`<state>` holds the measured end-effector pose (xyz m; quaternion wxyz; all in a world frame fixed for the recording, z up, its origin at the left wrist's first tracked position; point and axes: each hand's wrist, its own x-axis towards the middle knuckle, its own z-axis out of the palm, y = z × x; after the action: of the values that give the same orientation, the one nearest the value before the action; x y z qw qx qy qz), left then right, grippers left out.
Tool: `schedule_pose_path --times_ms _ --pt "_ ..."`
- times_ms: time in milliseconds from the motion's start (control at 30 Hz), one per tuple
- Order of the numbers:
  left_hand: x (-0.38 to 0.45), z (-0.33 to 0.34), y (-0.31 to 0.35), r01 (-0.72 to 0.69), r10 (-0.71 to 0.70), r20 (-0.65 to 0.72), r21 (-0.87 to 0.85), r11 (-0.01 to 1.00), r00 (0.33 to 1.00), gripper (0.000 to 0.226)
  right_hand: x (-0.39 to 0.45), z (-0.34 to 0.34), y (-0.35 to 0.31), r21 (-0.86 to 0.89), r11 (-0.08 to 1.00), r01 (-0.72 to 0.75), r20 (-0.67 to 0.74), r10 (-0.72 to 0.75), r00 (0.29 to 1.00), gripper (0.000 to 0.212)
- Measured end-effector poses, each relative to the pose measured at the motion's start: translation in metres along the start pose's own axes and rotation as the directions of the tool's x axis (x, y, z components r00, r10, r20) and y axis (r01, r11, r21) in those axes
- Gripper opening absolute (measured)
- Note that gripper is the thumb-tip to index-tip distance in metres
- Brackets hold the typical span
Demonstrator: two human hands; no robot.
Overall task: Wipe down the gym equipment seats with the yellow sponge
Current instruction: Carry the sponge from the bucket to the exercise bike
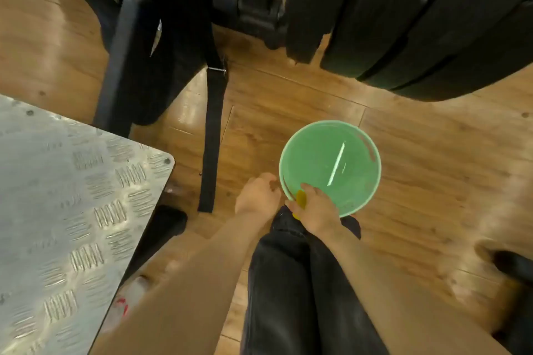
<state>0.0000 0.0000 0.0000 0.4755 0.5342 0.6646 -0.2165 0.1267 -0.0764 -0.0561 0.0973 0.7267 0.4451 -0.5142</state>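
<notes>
Step in hand: wetting or rinsing the yellow sponge (300,199) at the green bowl (364,135), judged from both hands meeting at its near rim.
Sponge: held in the right hand (315,212), at the bowl's near edge, mostly hidden by the fingers.
Right grip: curled around the sponge, fingertips reaching over the rim into the bowl.
Left grip: left hand (257,195) just beside the bowl's near-left rim, fingers loosely curled, holding nothing that shows; contact with the rim too blurred to tell.
Bowl: on the wooden floor (432,181), in front of the dark trouser leg (288,282); bright streak inside suggests liquid, depth unclear.
Seats: black padded equipment (418,23) above and beyond the bowl, not yet touched by the sponge.
Nearby: black strap (212,138) hanging to the left; ridged metal plate (72,196) further left.
Doing it well: steady the rim with the free hand, dip fully, squeeze over the bowl until damp rather than dripping, lift clear of the rim.
Risk: tipping the light bowl, drips on the wooden floor.
</notes>
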Motion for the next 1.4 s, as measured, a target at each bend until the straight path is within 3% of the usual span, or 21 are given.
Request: schedule_pose_path --times_ms 133,300,500,667,767,1000,1133,1267,1400 --pt "0.007 0.002 -0.015 0.011 -0.012 0.035 0.015 1.0 0.999 0.035 0.004 0.009 -0.003 -0.205 0.978 0.022 0.084 -0.005 0.996 0.056" --pt "-0.007 -0.001 -0.026 0.064 -0.064 0.028 -0.009 0.998 0.998 0.041 -0.01 0.003 -0.01 -0.3 0.954 0.017 0.024 -0.01 1.0 0.046" --pt "-0.057 -0.031 0.003 0.057 -0.056 0.026 -0.023 0.998 0.998 0.047 -0.062 -0.047 -0.038 0.007 1.0 0.018 -0.06 -0.018 0.998 0.055" --pt "-0.127 -0.086 0.056 -0.022 0.021 -0.033 -0.033 0.999 0.999 0.048 -0.139 -0.121 -0.069 0.244 0.969 -0.028 -0.089 0.051 0.995 0.041" --pt "-0.18 -0.127 0.087 -0.077 0.074 -0.048 -0.053 0.996 0.996 0.048 -0.203 -0.173 -0.085 0.287 0.958 -0.015 -0.108 0.048 0.993 0.041" --pt "-0.314 -0.195 0.152 -0.226 0.204 -0.17 -0.122 0.967 0.964 0.039 -0.354 -0.264 -0.117 0.323 0.945 0.039 -0.294 0.061 0.954 0.04" --pt "-0.365 -0.206 0.178 -0.33 0.3 -0.217 -0.119 0.936 0.929 0.034 -0.418 -0.28 -0.117 0.373 0.924 0.08 -0.374 0.071 0.925 0.034" --pt "-0.402 -0.198 0.193 -0.402 0.377 -0.235 -0.066 0.913 0.896 0.032 -0.459 -0.282 -0.098 0.437 0.896 0.081 -0.455 0.143 0.879 0.009" --pt "-0.415 -0.183 0.205 -0.414 0.404 -0.194 -0.015 0.91 0.894 0.031 -0.485 -0.281 -0.06 0.53 0.847 0.034 -0.474 0.263 0.84 0.025"
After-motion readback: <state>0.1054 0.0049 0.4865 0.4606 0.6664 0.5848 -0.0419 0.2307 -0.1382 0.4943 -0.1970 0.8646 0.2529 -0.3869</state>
